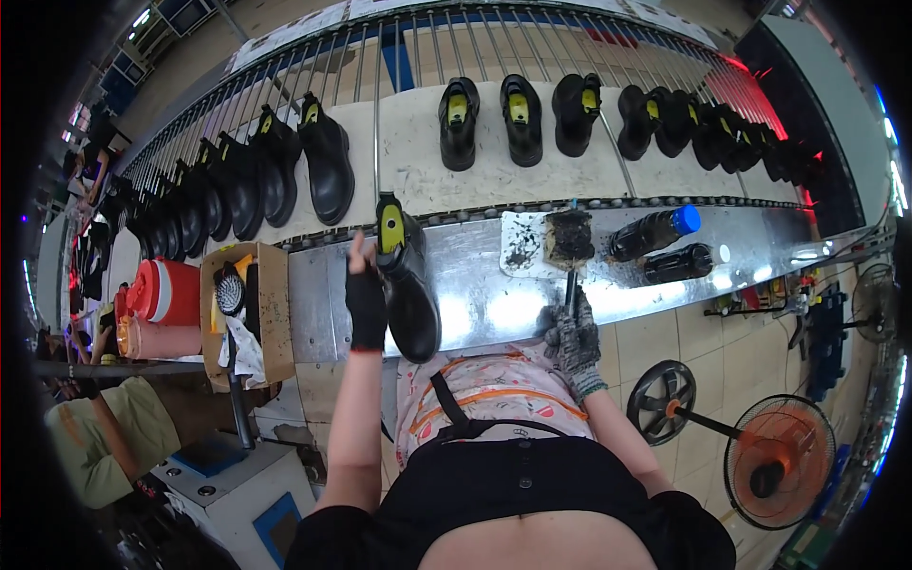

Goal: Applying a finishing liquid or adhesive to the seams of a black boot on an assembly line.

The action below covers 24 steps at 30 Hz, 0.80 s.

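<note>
My left hand (367,306), in a black glove with bare fingertips, is at the left side of a black ankle boot (414,302). Its fingers grip the upper near the opening, where a yellow-green lining shows; one finger points up. The boot lies over the near part of the metal bench, toe toward me. My right hand (576,344), in a grey knit glove, is closed round the handle of a brush (570,239) with a blocky, black-stained head. That head rests at the right edge of a white plate (519,255) smeared with black.
Right of the brush are a dark bottle with a blue cap (655,232) and another dark bottle (678,263). Black boots (328,166) line the conveyor (404,142) beyond the bench. A cardboard box (275,318) and red jug (171,293) stand left; a fan (779,463) stands right.
</note>
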Available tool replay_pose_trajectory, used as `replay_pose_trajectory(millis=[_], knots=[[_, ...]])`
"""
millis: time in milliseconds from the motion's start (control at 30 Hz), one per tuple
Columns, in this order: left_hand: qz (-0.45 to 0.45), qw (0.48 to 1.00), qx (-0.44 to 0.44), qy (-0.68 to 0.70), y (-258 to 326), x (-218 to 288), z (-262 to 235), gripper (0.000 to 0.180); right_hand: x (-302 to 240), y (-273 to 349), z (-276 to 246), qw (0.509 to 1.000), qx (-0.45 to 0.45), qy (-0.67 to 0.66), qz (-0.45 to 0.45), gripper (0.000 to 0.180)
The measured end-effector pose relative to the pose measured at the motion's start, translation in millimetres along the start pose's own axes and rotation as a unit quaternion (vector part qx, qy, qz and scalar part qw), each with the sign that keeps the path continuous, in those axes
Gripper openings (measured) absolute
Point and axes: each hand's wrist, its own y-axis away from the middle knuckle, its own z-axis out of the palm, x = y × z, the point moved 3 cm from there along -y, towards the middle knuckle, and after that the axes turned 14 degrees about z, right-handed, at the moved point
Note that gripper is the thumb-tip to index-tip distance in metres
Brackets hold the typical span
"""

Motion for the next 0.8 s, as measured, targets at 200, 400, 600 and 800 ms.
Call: replay_pose_trajectory(millis=[200, 400, 600, 800], knots=[[-0.149, 0.966, -0.209, -0.030, -93.9, -32.4, 2.6, 0.074, -11.7, 13.9, 11.8, 0.998, 0.027, 0.010, 0.057, 0.047], [-0.132, 0.974, -0.184, 0.015, -81.8, -5.2, 37.9, 0.069, -21.0, 15.4, 7.4, 0.989, 0.067, -0.111, 0.068, 0.049], [-0.010, 0.942, -0.223, 0.249, -45.2, 72.6, 67.4, 0.067, -34.4, 24.2, 26.8, 0.991, 0.069, -0.104, 0.049, 0.040], [0.027, 0.930, -0.285, 0.232, -24.2, 81.2, 70.9, 0.068, -65.2, 41.0, 41.4, 0.990, -0.082, -0.106, 0.037, 0.020]])
